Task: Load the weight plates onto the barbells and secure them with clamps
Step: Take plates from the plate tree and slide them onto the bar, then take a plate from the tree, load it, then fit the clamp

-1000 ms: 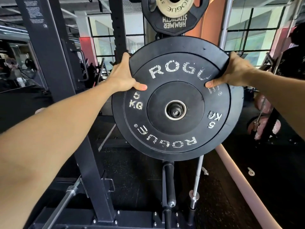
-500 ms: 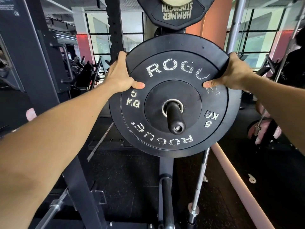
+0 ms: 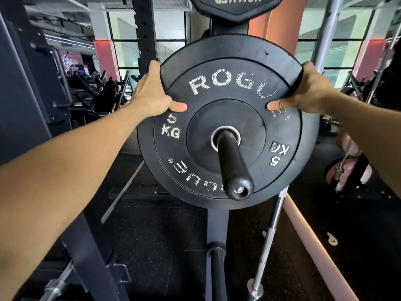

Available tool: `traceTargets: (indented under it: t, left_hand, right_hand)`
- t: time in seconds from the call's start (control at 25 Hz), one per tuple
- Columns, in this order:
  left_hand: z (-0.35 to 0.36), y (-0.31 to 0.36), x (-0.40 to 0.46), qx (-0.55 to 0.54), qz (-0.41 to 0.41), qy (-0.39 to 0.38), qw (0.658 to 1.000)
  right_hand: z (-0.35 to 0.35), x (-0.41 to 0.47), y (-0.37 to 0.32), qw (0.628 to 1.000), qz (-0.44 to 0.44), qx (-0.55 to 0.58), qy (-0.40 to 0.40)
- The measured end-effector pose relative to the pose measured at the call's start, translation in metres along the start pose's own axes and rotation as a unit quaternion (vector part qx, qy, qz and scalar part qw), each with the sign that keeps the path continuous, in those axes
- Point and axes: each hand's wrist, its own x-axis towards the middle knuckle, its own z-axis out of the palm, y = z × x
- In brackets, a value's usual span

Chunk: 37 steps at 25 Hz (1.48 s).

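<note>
A black 5 kg Rogue bumper plate (image 3: pixel 227 101) hangs on a black horizontal peg (image 3: pixel 234 164) that pokes through its steel centre ring toward me. Another black plate (image 3: pixel 308 148) sits right behind it, its rim showing around the edge. My left hand (image 3: pixel 152 94) grips the front plate's upper left rim, thumb on its face. My right hand (image 3: pixel 303 90) grips the upper right rim the same way. No clamp is in view.
A Hammer Strength plate (image 3: pixel 236 5) hangs above on the same black storage post. A rack upright (image 3: pixel 26 94) stands at the left. A steel barbell (image 3: pixel 269 242) leans at the lower right beside a pink padded beam (image 3: pixel 314 246). A second peg (image 3: pixel 217 268) sticks out low down.
The plate has slid further back along the peg, so more of the peg sticks out in front. Both hands kept their grip on the rim.
</note>
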Motion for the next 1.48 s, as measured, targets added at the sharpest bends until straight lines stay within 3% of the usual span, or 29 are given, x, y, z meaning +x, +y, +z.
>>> traceTargets:
  t: [0.32, 0.52, 0.64, 0.88, 1.04, 1.16, 1.28, 1.48]
  left_hand:
    - [-0.001, 0.005, -0.04, 0.072, -0.018, 0.004, 0.997]
    - [-0.001, -0.024, -0.108, 0.108, -0.045, -0.098, 0.988]
    - [0.019, -0.047, -0.189, 0.041, -0.063, -0.194, 0.978]
    - [0.057, -0.087, -0.392, 0.049, -0.169, -0.412, 0.894]
    - [0.073, -0.109, -0.52, 0.066, -0.22, -0.506, 0.831]
    - [0.08, -0.117, -0.612, 0.054, -0.262, -0.57, 0.776]
    - [0.08, -0.12, -0.69, 0.042, -0.321, -0.597, 0.734]
    - [0.059, -0.121, -0.78, 0.072, -0.379, -0.597, 0.704]
  right_hand:
    - [0.006, -0.034, -0.003, 0.996, 0.02, -0.08, 0.015]
    - [0.034, -0.121, 0.035, 0.98, 0.011, -0.155, -0.128]
    - [0.07, -0.21, 0.062, 0.969, 0.05, -0.129, -0.206]
    - [0.117, -0.407, 0.119, 0.903, 0.177, -0.122, -0.373]
    - [0.126, -0.541, 0.146, 0.856, 0.25, -0.096, -0.443]
    - [0.13, -0.634, 0.159, 0.8, 0.319, -0.068, -0.503]
    - [0.135, -0.709, 0.169, 0.761, 0.359, -0.056, -0.538]
    - [0.142, -0.797, 0.161, 0.709, 0.33, -0.098, -0.615]
